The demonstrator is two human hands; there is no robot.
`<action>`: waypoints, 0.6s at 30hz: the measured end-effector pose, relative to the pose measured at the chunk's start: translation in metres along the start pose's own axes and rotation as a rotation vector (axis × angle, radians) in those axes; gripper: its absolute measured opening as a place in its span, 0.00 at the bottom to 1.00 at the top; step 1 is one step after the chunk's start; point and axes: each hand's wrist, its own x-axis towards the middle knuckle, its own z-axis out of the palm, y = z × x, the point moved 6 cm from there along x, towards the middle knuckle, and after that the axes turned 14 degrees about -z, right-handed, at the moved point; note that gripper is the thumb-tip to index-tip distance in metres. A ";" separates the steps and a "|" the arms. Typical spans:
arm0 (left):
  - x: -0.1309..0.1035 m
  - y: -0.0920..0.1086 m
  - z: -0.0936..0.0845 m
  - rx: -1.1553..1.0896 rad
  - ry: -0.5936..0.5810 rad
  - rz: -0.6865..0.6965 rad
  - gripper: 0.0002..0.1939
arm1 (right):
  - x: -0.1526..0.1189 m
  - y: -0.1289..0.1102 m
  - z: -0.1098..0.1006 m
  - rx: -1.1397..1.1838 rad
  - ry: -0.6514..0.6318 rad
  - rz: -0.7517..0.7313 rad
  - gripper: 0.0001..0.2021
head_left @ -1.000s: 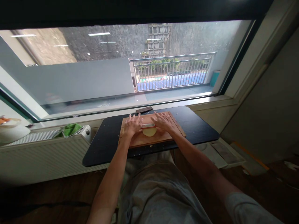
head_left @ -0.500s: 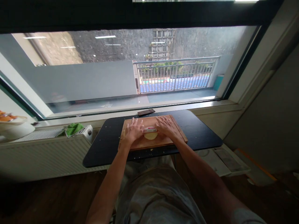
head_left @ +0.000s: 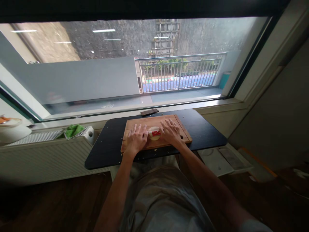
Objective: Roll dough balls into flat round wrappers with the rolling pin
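Note:
A rod-shaped roller (head_left: 154, 133) with a red and white label lies across a round, pale piece of dough (head_left: 154, 138). The dough shows on both sides of it. Under them is a wooden cutting board (head_left: 146, 120). My left hand (head_left: 136, 138) lies flat over the roller's left end, fingers stretched out. Over the right end rests my right hand (head_left: 171, 131), also with fingers spread and palm down. Both hands hide the roller's ends.
The board stands on a black table (head_left: 103, 141) dotted with crumbs. Behind it, by the window sill, lies a dark flat object (head_left: 149, 112). To the left are a radiator (head_left: 48, 161), a green cloth (head_left: 73, 130) and a white pot (head_left: 14, 132).
Both hands have moved the roller slightly toward me over the dough. It has turned, so its label now shows red. The view has tipped a little downward.

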 end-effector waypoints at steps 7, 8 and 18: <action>0.031 0.005 -0.003 0.011 0.066 -0.044 0.34 | 0.024 0.008 0.010 -0.005 0.005 0.013 0.36; 0.036 0.005 -0.002 0.014 0.068 -0.046 0.35 | 0.027 0.009 0.011 -0.010 0.006 0.018 0.36; 0.071 0.006 0.003 0.073 0.050 -0.037 0.36 | 0.046 0.020 0.029 0.011 -0.095 -0.093 0.35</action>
